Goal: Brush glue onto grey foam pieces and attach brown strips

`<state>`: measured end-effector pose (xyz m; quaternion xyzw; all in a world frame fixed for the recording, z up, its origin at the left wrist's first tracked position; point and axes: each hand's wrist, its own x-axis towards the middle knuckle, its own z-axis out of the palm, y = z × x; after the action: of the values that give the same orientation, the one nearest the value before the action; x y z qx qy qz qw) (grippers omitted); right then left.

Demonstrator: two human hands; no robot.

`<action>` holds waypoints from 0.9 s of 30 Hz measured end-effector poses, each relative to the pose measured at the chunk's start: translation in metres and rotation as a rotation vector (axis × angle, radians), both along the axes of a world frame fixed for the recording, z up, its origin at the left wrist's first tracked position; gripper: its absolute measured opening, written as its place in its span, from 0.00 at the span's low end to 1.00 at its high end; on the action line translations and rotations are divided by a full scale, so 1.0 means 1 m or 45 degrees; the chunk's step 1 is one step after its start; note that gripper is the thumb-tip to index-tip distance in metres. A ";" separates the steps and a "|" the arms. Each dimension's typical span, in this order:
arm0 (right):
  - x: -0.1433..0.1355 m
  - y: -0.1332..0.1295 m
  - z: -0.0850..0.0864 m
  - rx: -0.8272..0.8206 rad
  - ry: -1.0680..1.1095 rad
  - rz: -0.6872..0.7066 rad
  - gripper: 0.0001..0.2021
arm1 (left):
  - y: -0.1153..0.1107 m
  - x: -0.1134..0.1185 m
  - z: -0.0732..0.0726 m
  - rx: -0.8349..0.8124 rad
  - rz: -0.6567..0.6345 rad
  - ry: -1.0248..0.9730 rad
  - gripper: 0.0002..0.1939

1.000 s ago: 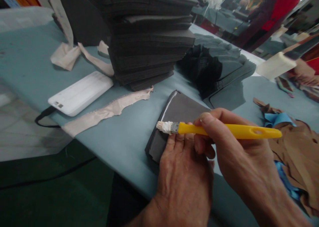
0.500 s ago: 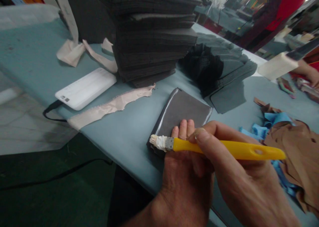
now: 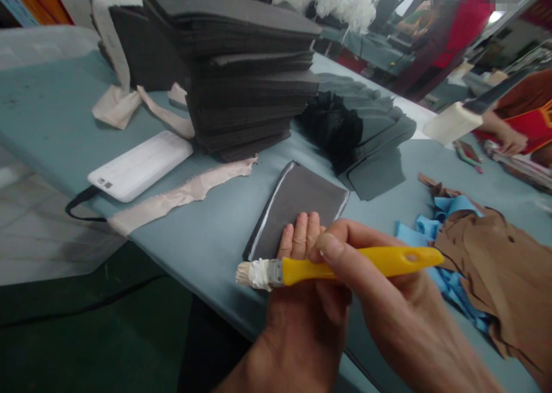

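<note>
A paintbrush (image 3: 362,264) with a yellow handle is pinched in my right hand (image 3: 366,266). White paste coats its bristles, which point left over the near edge of a dark grey rectangular piece (image 3: 297,197). My left hand (image 3: 302,238) lies flat on that piece, fingers stretched out and pressing it to the table; the brush and my right hand cover part of it. A white line of paste runs along the piece's left edge, and some shows at its right edge. Whether the piece is one sheet or several layers is hard to tell.
Behind stands a tall stack of dark sheets (image 3: 250,88), with grey-green pieces (image 3: 379,134) fanned beside it. A white power bank (image 3: 140,166) and a beige strip (image 3: 185,195) lie left. Brown scraps (image 3: 495,266) lie right. A co-worker's hand (image 3: 509,137) is at far right.
The brush has moved down along the left edge to the piece's near corner, and its bristles now reach past it. My left hand still presses the piece. The camera view has shifted.
</note>
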<state>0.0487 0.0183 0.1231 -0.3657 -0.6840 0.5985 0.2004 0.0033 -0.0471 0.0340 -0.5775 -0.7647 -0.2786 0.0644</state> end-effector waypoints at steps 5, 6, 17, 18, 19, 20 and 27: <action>0.028 0.018 0.002 0.183 0.248 -0.405 0.15 | 0.007 -0.018 0.009 -0.162 -0.120 0.074 0.19; 0.036 0.023 0.003 0.231 0.284 -0.486 0.13 | 0.008 -0.025 0.014 -0.180 -0.150 0.054 0.18; 0.118 0.017 -0.008 0.209 0.505 -0.873 0.09 | 0.002 -0.120 0.047 -0.523 -0.753 0.015 0.23; 0.123 0.014 -0.011 0.184 0.515 -0.906 0.09 | 0.001 -0.124 0.049 -0.584 -0.763 0.040 0.26; 0.128 0.011 -0.013 0.156 0.520 -0.926 0.09 | 0.000 -0.128 0.052 -0.639 -0.760 0.065 0.31; 0.132 0.008 -0.014 0.135 0.522 -0.936 0.09 | -0.001 -0.130 0.056 -0.694 -0.761 0.090 0.37; 0.152 -0.010 -0.021 0.091 0.492 -0.935 0.12 | 0.005 -0.135 0.081 -0.985 -0.796 0.091 0.42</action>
<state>0.2002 0.0081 0.1024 -0.4590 -0.4783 0.5209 0.5377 -0.1313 -0.0426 0.1149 -0.7699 -0.5995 0.0393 -0.2151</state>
